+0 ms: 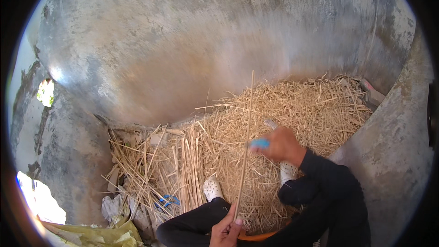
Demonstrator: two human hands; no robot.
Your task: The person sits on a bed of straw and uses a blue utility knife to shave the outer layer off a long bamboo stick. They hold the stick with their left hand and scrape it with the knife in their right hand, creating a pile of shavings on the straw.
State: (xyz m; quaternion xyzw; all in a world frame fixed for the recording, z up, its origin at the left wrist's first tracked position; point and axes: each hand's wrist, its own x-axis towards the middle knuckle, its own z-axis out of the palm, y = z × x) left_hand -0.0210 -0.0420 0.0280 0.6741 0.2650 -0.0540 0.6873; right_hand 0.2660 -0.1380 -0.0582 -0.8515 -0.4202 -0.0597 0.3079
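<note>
My left hand (225, 232), low in the middle, is closed around the lower end of a long thin stick (247, 142). The stick rises nearly upright, leaning slightly right, in front of the pile. My right hand (284, 145) is closed on a blue object (260, 143), perhaps a tool handle, close beside the stick's middle. Motion blurs this object, so its kind does not show, and whether it touches the stick cannot be told. To the left lies a bundle of straight split sticks (190, 169).
A heap of pale shavings and straw (315, 110) spreads under my feet in white clogs (212, 188). Loose sticks (141, 164) and blue-handled scissors (168, 200) lie left. Concrete walls (206, 32) close in around. A yellowish sheet (100, 234) sits lower left.
</note>
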